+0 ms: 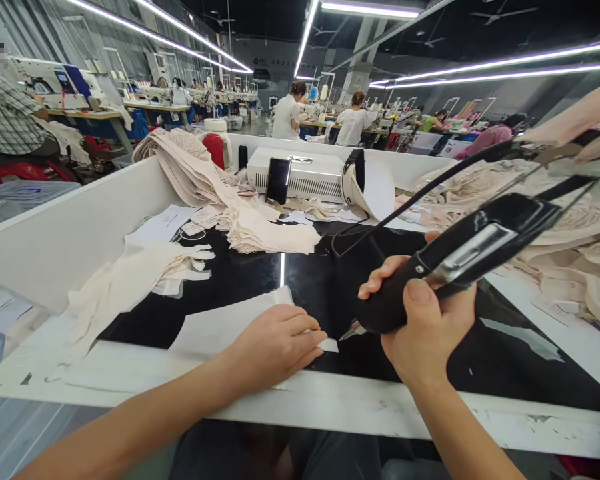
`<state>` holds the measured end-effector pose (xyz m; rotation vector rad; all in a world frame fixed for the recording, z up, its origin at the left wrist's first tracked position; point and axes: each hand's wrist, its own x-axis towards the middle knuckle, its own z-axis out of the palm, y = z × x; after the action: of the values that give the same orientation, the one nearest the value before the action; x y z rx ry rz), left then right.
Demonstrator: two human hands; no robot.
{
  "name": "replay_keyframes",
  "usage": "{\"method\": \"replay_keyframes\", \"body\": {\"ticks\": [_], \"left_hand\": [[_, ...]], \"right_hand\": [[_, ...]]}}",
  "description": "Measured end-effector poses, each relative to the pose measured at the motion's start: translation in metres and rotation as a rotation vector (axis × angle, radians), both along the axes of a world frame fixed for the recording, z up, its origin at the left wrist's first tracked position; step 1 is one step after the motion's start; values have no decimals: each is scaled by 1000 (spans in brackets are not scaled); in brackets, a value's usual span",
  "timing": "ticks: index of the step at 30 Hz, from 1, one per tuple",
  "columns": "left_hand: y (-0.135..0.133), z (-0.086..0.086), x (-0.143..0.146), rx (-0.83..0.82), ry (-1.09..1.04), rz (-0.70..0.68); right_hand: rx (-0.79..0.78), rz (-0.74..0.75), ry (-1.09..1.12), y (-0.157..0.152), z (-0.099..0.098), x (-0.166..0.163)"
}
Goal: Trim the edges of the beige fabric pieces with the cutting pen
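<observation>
My right hand (423,327) is wrapped round a black hand-held cutting tool (460,257) with a metal tip pointing down at the black table top (310,280). A black cable (405,203) runs from the tool toward the back. My left hand (275,343) lies flat, fingers together, pressing a pale fabric piece (220,327) onto the table just left of the tool's tip. A small white corner of the fabric sticks out beside my fingertips.
Cream fabric pieces are stacked at left (145,277) and centre back (260,227), more heaped at right (570,227). A white machine (305,175), a dark phone (279,180) and a red-white jug (216,143) stand behind. A white wall (80,220) borders the left. Other people work at distant tables.
</observation>
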<state>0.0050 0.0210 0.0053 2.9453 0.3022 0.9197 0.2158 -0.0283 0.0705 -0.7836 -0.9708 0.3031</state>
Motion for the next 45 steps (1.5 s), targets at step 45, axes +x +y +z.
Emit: {"method": "replay_keyframes", "body": {"ticks": [45], "left_hand": [[-3, -11, 1, -24, 75, -62]], "right_hand": [[-14, 38, 5, -15, -10, -11]]}}
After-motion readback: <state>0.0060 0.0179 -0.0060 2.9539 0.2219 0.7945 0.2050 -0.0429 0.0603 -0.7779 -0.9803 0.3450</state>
